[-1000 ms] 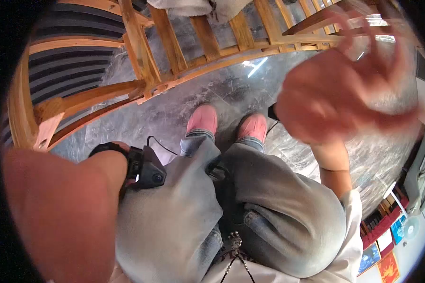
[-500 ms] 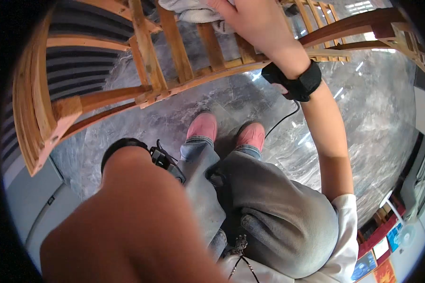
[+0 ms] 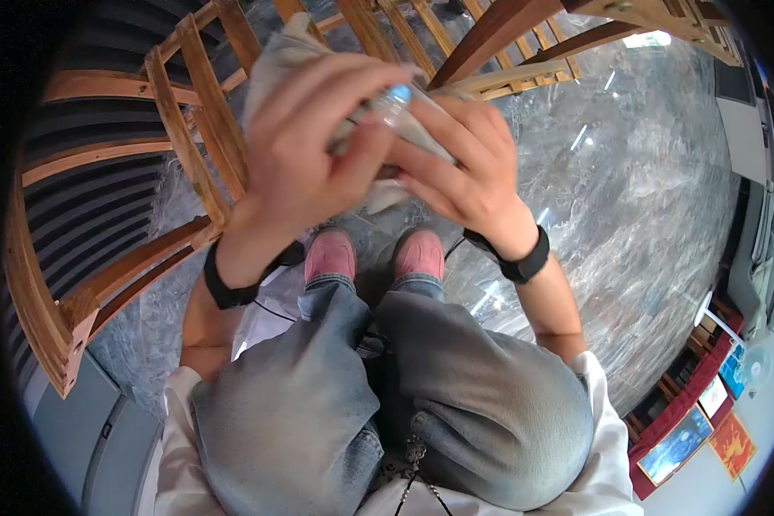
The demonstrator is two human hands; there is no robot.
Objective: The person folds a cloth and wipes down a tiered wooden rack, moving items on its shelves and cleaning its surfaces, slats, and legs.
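My left hand and my right hand are close together over the floor, in front of the wooden slatted frame. Fingers of both hands curl round a bunched grey-white cloth, part of which spreads out behind the left hand. Between the fingertips shows a small clear piece with a blue top; motion blur leaves me unable to tell what it is. Each wrist wears a black strap.
Wooden slats and rails run across the top and left, with a reddish beam at upper right. Below are my pink shoes on grey marbled floor. A grey cabinet stands lower left; framed pictures and a fan are lower right.
My left hand has swung up from close to the camera to meet the right. My right hand has come back from the slats with the cloth. The view has shifted.
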